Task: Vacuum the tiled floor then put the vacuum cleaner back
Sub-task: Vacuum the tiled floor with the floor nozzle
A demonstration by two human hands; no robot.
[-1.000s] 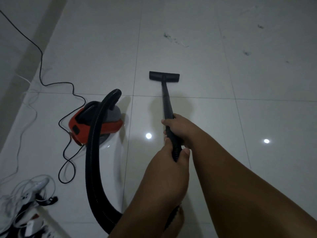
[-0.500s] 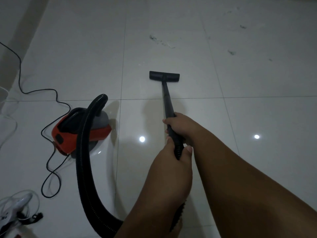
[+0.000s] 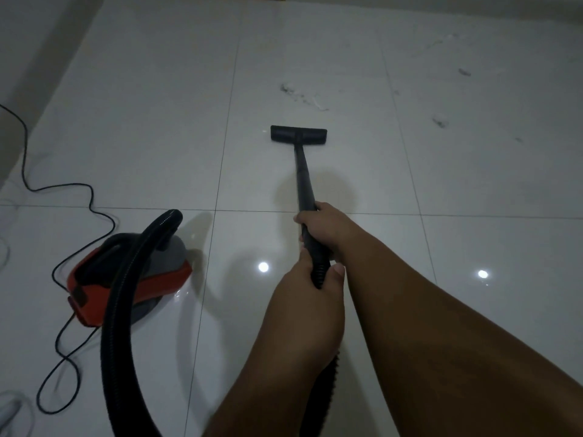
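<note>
Both hands grip the black vacuum wand (image 3: 303, 178). My right hand (image 3: 328, 225) holds it higher up the tube, and my left hand (image 3: 310, 298) is closed around the ribbed end just below. The flat black floor nozzle (image 3: 298, 134) rests on the white tiled floor (image 3: 157, 121) ahead of me. A red and grey vacuum cleaner body (image 3: 132, 275) sits on the floor at the left, its thick black hose (image 3: 118, 310) arching from the top down to the bottom edge. Dark dust and debris (image 3: 299, 96) lie just beyond the nozzle.
More specks of dirt (image 3: 440, 121) dot the tiles at the far right. A thin black power cord (image 3: 63, 190) snakes over the floor left of the vacuum body. A wall (image 3: 28, 52) borders the floor at the left. White objects (image 3: 9, 408) show at the bottom left corner.
The view has shifted forward and to the right, so the vacuum body and cord sit lower and farther left. The nozzle has come closer to the debris. Both hands keep their grip.
</note>
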